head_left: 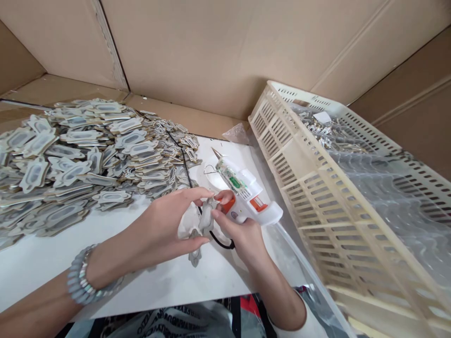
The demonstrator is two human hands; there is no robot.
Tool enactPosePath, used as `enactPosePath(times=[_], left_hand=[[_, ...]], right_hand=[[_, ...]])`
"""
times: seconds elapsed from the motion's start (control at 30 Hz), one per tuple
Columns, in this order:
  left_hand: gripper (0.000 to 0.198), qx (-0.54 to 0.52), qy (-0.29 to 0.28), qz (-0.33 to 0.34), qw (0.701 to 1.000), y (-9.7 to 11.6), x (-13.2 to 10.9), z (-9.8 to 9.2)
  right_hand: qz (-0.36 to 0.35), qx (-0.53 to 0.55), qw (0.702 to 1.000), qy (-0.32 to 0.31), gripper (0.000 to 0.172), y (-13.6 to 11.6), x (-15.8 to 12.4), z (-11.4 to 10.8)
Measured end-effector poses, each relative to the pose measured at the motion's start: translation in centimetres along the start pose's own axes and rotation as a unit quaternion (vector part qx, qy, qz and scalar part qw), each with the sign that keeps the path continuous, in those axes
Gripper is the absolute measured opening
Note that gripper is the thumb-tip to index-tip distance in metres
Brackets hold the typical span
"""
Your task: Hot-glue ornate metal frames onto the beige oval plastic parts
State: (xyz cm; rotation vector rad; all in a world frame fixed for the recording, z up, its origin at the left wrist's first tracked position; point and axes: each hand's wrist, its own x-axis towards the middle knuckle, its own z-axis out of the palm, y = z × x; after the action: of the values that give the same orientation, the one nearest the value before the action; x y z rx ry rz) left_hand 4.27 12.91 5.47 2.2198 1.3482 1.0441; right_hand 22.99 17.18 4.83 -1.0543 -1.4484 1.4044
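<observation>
Between both hands is a small grey plate with scalloped ends (207, 217). My left hand (176, 218) curves round it, fingers at its far end and thumb at the near end. The thumb and fingertips of my right hand (243, 230) pinch the plate's right side. Another grey scalloped piece (195, 255) shows just below my left thumb, over the white tabletop (169, 281). Right behind my hands lies a white glue gun (243, 190) with an orange trigger and a metal nozzle pointing away to the left. A black cord curves beneath the plate.
Heaped grey plates (88, 155) cover the left and back of the table. To the right stands a cream plastic crate (317, 211) holding clear wavy trays (380, 183) and small metal parts. A clear plastic bag (237, 134) lies near the cardboard wall (197, 51).
</observation>
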Motion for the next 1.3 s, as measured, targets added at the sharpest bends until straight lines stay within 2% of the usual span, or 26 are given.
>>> enactPosePath(times=[0.13, 0.2, 0.27, 0.33, 0.4, 0.5, 0.6, 0.7, 0.93, 1.0, 1.1, 1.3], left_hand=[[0.064, -0.032, 0.008, -0.013, 0.999, -0.2, -0.2, 0.4], [0.072, -0.062, 0.008, -0.056, 0.996, -0.2, -0.2, 0.5], [0.076, -0.113, 0.016, -0.131, 0.985, -0.1, 0.0, 0.7], [0.065, -0.193, 0.019, -0.217, 0.957, 0.1, 0.2, 0.8], [0.053, -0.281, 0.005, -0.287, 0.916, 0.4, 0.5, 0.9], [0.047, -0.347, -0.012, -0.333, 0.877, 0.6, 0.9, 1.0], [0.043, -0.344, 0.003, -0.339, 0.875, 0.5, 1.0, 1.0], [0.039, -0.330, 0.043, -0.341, 0.879, 0.1, 1.1, 0.3], [0.035, -0.267, 0.233, -0.315, 0.880, -1.5, 1.2, -3.1], [0.033, -0.251, 0.270, -0.303, 0.879, -1.6, 1.2, -3.8], [0.031, -0.240, 0.294, -0.285, 0.880, -1.5, 1.0, -4.1], [0.030, -0.230, 0.299, -0.247, 0.893, -1.1, 0.9, -4.0]], right_hand=[[0.002, 0.029, 0.999, -0.015, 0.016, 0.3, 0.2, 0.2], [0.002, 0.033, 0.999, -0.013, 0.015, 0.2, 0.2, 0.3], [-0.002, 0.026, 1.000, -0.012, 0.015, 0.0, 0.1, 0.2], [-0.010, 0.014, 1.000, -0.013, 0.014, -0.2, 0.0, 0.2], [-0.016, 0.007, 1.000, -0.016, 0.014, -0.2, -0.1, 0.2], [-0.015, 0.008, 1.000, -0.024, 0.014, 0.0, -0.1, 0.2], [-0.013, -0.001, 1.000, -0.020, 0.015, 0.2, -0.1, 0.0], [-0.026, -0.034, 0.999, 0.000, 0.015, 0.1, -0.1, -0.4], [-0.083, -0.138, 0.983, -0.083, 0.019, -1.4, -0.2, -1.1], [-0.093, -0.165, 0.977, -0.101, 0.020, -1.5, -0.3, -0.9], [-0.112, -0.171, 0.969, -0.136, 0.017, -1.2, -0.4, -0.6], [-0.130, -0.166, 0.963, -0.167, 0.017, -0.3, -0.2, -0.6]])
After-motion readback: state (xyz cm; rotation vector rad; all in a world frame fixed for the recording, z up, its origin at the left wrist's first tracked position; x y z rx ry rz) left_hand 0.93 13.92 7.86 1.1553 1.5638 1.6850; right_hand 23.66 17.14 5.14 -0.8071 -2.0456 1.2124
